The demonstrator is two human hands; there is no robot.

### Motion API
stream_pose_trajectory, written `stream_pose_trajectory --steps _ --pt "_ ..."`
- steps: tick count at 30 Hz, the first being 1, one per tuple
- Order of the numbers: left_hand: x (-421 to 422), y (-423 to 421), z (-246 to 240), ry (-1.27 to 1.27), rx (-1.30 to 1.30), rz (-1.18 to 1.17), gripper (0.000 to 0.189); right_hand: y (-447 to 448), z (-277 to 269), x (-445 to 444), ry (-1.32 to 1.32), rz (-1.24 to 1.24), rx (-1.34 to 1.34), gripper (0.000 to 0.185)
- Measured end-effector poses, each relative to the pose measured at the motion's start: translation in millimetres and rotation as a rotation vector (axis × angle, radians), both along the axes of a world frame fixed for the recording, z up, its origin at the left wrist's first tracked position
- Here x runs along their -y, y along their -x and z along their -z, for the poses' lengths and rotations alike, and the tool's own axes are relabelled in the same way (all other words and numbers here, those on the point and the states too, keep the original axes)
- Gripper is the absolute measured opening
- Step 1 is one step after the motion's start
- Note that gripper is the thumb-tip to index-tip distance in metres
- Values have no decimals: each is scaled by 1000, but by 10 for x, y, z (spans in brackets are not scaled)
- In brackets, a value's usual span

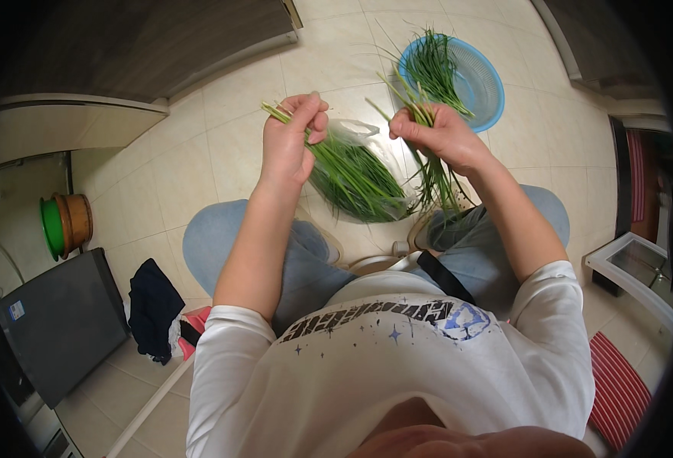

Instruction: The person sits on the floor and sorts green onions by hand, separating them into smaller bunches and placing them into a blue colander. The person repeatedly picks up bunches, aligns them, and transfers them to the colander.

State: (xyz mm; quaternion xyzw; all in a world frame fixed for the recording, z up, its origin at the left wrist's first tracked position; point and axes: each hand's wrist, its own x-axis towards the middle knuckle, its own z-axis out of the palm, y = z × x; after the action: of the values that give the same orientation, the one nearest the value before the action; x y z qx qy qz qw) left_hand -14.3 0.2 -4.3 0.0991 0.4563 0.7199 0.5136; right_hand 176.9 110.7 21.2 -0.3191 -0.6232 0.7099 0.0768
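My left hand [295, 129] is closed round the pale ends of some long green chives [342, 177], whose leaves trail down to the right. Under those leaves, a clear plastic bag [354, 127] with more chives lies on the tiled floor between my feet; which stalks are inside it is partly hidden. My right hand [431, 129] grips a separate chive bunch [436, 177], pale ends up and leaves hanging down. Just beyond that hand stands a blue plastic basket [495, 94], holding a loose heap of chives [431, 63] on its left side.
Dark cabinets [141, 46] stand at the upper left, another at the upper right. Green and orange basins [76, 223], a dark grey box-like thing [61, 326], dark cloth [153, 303] and a pale pole [147, 406] are at my left. At my right are a white-framed rack [628, 257] and a red striped mat [617, 389].
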Motion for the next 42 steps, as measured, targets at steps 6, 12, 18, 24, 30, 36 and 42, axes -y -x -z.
stream_pose_trajectory --steps 6,12,18,24,30,36,42 --pt "-30 12 62 -13 380 44 20 63 19 -60 54 50 68 32" --pt "-21 -220 69 -27 470 148 30 209 117 139 -185 -63 18 29" --pt "-12 -317 24 -62 424 259 29 237 305 247 -259 -66 -206 27" --pt "25 -352 -41 -76 291 360 29 225 265 117 -120 -29 25 16" --pt "22 -339 -21 -125 283 349 25 206 142 79 85 61 19 22" --pt "19 -325 -3 -65 85 219 22 187 105 46 153 63 -1 25" --pt "14 -335 -51 -68 -16 227 16 186 180 68 -11 30 34 25"
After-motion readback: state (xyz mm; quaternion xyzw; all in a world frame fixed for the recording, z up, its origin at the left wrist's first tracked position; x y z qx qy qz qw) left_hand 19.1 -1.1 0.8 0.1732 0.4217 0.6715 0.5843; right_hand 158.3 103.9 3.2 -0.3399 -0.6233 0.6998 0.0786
